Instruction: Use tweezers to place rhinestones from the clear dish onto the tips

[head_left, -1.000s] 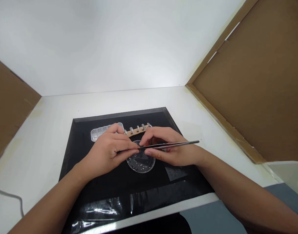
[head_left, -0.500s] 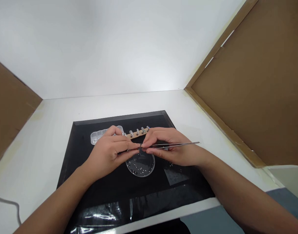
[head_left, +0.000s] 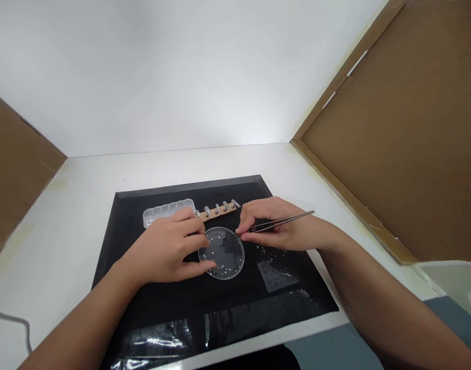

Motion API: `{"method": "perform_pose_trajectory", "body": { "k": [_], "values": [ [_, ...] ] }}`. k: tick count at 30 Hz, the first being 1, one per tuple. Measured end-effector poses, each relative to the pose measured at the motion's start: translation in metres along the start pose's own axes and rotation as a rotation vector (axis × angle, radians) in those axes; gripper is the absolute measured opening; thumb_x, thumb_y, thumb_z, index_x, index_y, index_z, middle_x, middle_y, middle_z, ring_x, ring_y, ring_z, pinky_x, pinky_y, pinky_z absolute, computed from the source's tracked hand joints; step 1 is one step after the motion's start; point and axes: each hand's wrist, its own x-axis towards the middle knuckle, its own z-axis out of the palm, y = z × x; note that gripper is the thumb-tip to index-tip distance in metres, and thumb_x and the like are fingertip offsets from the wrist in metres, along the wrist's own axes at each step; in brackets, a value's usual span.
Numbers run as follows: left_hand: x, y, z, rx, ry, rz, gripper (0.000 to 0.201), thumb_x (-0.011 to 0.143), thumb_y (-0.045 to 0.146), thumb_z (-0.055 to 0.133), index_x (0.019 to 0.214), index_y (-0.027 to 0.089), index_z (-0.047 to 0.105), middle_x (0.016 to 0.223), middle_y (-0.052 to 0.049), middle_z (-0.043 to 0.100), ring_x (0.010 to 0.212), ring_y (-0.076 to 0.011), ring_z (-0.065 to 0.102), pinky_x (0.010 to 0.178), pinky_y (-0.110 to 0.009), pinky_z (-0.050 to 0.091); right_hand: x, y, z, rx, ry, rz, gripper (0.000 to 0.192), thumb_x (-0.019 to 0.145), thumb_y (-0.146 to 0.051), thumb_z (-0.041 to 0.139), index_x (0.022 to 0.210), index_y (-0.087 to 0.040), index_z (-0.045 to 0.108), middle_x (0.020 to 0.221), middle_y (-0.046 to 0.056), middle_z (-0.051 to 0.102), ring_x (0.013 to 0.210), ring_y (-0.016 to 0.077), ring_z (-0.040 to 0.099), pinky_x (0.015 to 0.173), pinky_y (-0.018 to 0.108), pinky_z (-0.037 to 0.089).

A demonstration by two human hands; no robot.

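Note:
Pinched between the fingers of my right hand (head_left: 272,226) is a pair of metal tweezers (head_left: 277,222), its tips over a round clear dish (head_left: 228,264). Small pale and shiny beads or stones lie scattered in the dish. My left hand (head_left: 177,246) is at the dish's left side, fingers apart and curved over the rim; I see nothing held in it. Behind the dish is a tan strip (head_left: 216,214) carrying several nail-tip-like pieces with shiny decorations. A clear compartment box (head_left: 164,209) sits behind my left hand, partly covered by it.
Everything rests on a black mat (head_left: 162,303) with glossy tape along its front edge. Right of the dish, a translucent sheet (head_left: 277,276) has tiny bits beside it. Brown cardboard panels (head_left: 405,128) flank the white table, and a grey cable (head_left: 15,319) lies at left.
My hands have moved apart from where their fingertips met above the dish. The left has opened at the dish's rim; the tweezers' tips now point down over the dish.

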Motion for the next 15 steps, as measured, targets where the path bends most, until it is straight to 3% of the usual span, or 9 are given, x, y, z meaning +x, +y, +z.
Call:
{"method": "perform_pose_trajectory", "body": {
  "k": [7,15],
  "values": [
    [-0.0016,0.0024,-0.0020,0.154,0.139,0.038,0.029,0.103,0.042,0.065,0.087,0.019,0.071,0.087,-0.001,0.071,0.066,-0.0136,0.059,0.057,-0.029,0.044,0.0015,0.0026,0.0008,0.033,0.000,-0.007,0.015,0.101,-0.031,0.074,0.104,-0.016,0.078,0.091,0.006,0.074,0.082,0.0151,0.067,0.074,0.028,0.054],
    [-0.0025,0.0035,-0.0020,0.167,0.103,0.030,0.032,0.100,0.051,0.067,0.091,0.020,0.072,0.090,-0.001,0.071,0.060,-0.0128,0.055,0.052,-0.029,0.037,0.0022,0.0026,0.0007,0.065,-0.027,0.022,0.014,0.100,-0.029,0.075,0.103,-0.016,0.079,0.091,0.006,0.074,0.082,0.0144,0.067,0.071,0.026,0.053]
  ]
}}
